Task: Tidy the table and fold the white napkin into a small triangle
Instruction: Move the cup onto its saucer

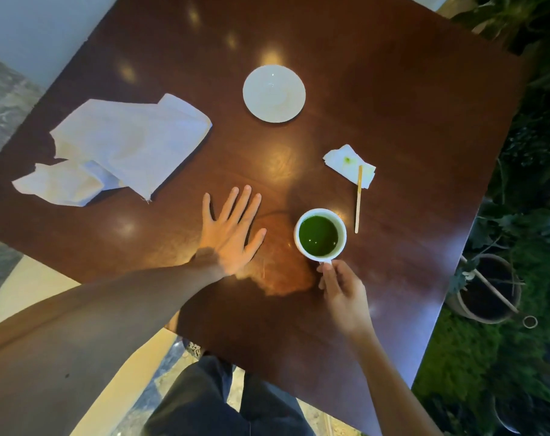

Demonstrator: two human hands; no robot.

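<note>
A rumpled white napkin lies loosely folded at the left of the dark wooden table. My left hand rests flat on the table, fingers spread, just right of the napkin's near corner. My right hand pinches the handle of a white cup full of green drink, which stands on the table. An empty white saucer sits farther back. A wooden stir stick lies right of the cup, its far end on a small green-stained paper tissue.
The table's right edge borders dark foliage and a plant pot. The near table corner hangs over my legs in dark trousers. Pale wall and marbled floor show at the left.
</note>
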